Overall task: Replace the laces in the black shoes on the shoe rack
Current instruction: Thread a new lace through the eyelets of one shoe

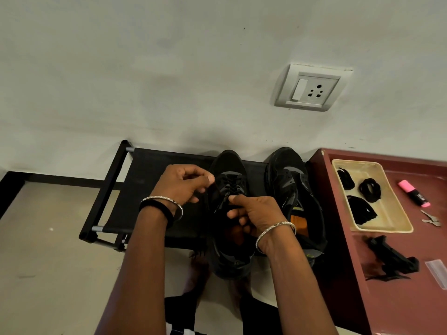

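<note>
So both shoes are sitting on the low black fabric-topped shoe rack point(150, 170), toes toward the wall. All the action is on the black lace-up sneaker point(229, 163) near the rack's middle. The second black sneaker point(287, 165) sits at the rack's right end with no hand on it and an orange insole showing. The left hand point(181, 182) is over the rack just left of the middle sneaker. Its fingers are curled in, and the thumb and forefinger are squeezed together on what looks like a free end of the thin black lace point(231, 188). Honestly it's black on black, so I can't swear exactly where that end runs. The right hand point(256, 211) is right on top of the same sneaker's tongue, thumb and index finger pinched on the lace at the lower eyelets, with the other fingers curled down toward the shoe's opening. The laced part crosses the eyelets just past both sets of fingertips, toward the toe. Just right of the rack is a dark red cabinet top point(362, 274) with a cream rectangular tray point(387, 228) on it holding bundles of spare black laces point(369, 189). Further right of the rack lie a pink highlighter point(413, 193) and some small metal keys point(430, 220). A white wall socket point(312, 89) is up above the rack's right end.
</note>
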